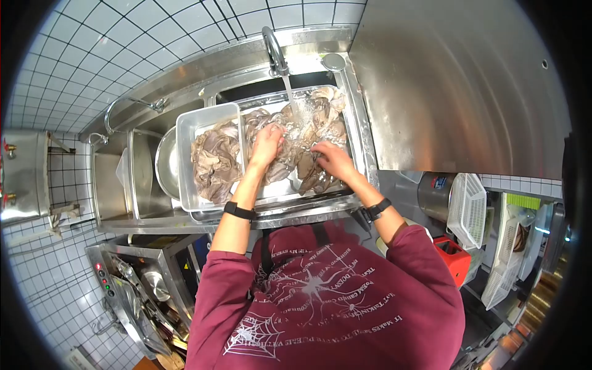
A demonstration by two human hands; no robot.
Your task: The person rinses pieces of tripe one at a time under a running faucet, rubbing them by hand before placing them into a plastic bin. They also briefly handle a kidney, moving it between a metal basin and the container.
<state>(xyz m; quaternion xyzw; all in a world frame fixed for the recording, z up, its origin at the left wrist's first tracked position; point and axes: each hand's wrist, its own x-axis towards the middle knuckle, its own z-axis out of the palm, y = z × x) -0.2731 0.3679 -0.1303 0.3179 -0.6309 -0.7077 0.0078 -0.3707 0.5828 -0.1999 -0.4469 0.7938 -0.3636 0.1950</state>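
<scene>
Wet, brown-grey, folded pieces that look like tripe lie in water in a large clear tray set in the sink. My left hand is over the middle of this tray, its fingers curled closed on a piece of the tripe. To its right, my right hand has its fingers bent round another brown piece near the tray's right side. Water runs from the tap into the tray beyond my hands. Another heap of tripe fills a clear plastic bin on the left.
A round metal bowl stands in the sink left of the bin. A second tap is further left. A tall steel panel rises at the right. White plastic baskets and a red container are at the lower right.
</scene>
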